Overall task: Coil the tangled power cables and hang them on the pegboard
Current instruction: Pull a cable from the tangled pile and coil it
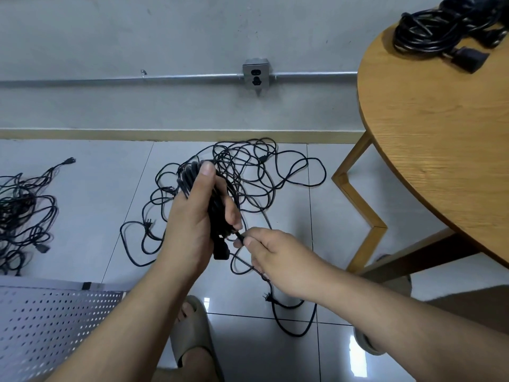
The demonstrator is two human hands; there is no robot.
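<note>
Tiled floor — tangled cables, pegboard left, table right.

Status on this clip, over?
Left grip holds coil. Right grip pinches cable beside it. Tangle lies on floor beneath.

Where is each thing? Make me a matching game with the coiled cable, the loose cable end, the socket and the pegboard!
Things
1. coiled cable
2. loose cable end
3. socket
4. pegboard

Places
A. fixed on the grey wall
B. at the bottom left of the view
C. gripped in the left hand
D. pinched by the right hand

Pairs: 1-C, 2-D, 3-A, 4-B
</note>
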